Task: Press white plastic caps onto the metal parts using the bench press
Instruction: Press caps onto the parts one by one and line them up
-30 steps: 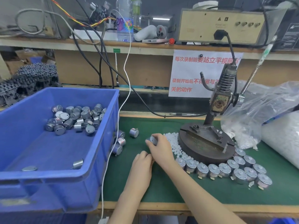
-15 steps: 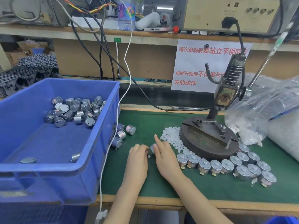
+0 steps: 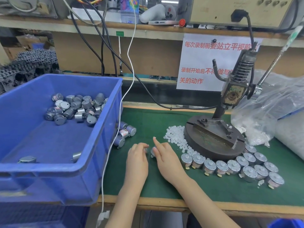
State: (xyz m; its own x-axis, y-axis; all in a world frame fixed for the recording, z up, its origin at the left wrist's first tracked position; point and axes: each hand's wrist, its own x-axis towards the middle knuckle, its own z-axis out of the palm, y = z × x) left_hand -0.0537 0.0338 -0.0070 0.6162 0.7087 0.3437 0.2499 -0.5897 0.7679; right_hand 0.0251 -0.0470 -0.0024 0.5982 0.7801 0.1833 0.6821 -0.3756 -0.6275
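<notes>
Capped silver metal motors (image 3: 221,167) line the black bench press (image 3: 213,145) (blue plastic bin (image 3: 65,170) holds plenty more). My right hand (image 3: 167,162) clamps one bare motor (image 3: 153,149); left hand (image 3: 137,162) grip unclear.

Person seen from head cam; only two hands & forearms show, lower centre of frame. Left hand (image 3: 137,159) is centre-left, right hand (image 3: 166,160) just beside it at centre. Both forearms are bare from wrist to bottom edge: left forearm (image 3: 126,199) at bottom centre-left, right forearm (image 3: 205,199) at bottom centre-right. Fingers slim, nails short w/ rounded tips. Dark blurred patch btwn arms at bottom edge, poss. clothing; can't tell.
</notes>
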